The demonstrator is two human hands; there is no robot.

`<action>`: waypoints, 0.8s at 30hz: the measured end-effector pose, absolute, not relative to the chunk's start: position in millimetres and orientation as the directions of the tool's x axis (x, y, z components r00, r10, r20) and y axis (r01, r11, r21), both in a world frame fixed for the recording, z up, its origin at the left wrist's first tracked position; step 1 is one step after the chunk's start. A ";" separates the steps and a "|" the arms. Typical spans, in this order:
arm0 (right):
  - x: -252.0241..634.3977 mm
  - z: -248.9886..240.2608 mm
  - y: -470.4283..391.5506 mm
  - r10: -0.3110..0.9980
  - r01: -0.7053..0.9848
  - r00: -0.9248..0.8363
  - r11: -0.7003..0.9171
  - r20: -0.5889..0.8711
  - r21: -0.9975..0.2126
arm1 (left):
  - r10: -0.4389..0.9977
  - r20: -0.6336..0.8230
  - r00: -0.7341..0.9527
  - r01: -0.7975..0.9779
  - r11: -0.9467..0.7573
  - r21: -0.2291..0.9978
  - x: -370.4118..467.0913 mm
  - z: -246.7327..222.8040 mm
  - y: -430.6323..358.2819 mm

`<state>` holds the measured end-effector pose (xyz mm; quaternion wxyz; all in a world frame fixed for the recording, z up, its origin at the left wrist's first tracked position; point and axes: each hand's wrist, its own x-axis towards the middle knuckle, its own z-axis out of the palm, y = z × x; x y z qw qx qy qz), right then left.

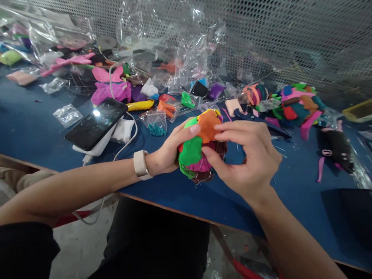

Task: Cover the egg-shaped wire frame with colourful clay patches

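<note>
My left hand (170, 149) cups a multicoloured clay ball (194, 154) from the left, thumb lying on its top. The ball shows green, orange, pink, yellow and dark red patches, with thin wires sticking out near its base. My right hand (247, 156) pinches the ball from the right, its index finger and thumb on the orange patch (207, 126) and the dark red side. A pale band (141, 165) is on my left wrist. Both hands hover just above the blue table (26, 120).
A black phone (97, 122) lies on a white power bank with a cable, left of my hands. Coloured clay pieces and small plastic bags (157, 124) litter the table's back. A mixed clay heap (294, 103) and a black clay figure (336, 150) lie right. Crumpled clear wrap stands against a mesh wall.
</note>
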<state>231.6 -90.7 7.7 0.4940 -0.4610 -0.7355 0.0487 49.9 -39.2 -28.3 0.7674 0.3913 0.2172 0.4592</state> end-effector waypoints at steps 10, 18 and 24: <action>234.0 -0.3 -86.3 0.689 0.707 -0.451 0.664 0.567 -0.244 | 0.818 -0.055 0.573 -0.540 0.427 0.725 52.0 -17.6 -39.4; 245.6 -5.7 -76.1 0.721 0.646 -0.374 0.653 0.583 -0.394 | 0.713 -0.154 0.684 -0.462 0.587 0.665 50.2 -26.9 -31.3; 261.0 -20.5 -52.1 0.953 0.370 -0.081 0.299 0.291 -0.880 | 0.709 -0.142 0.691 -0.475 0.593 0.650 53.2 -26.0 -30.5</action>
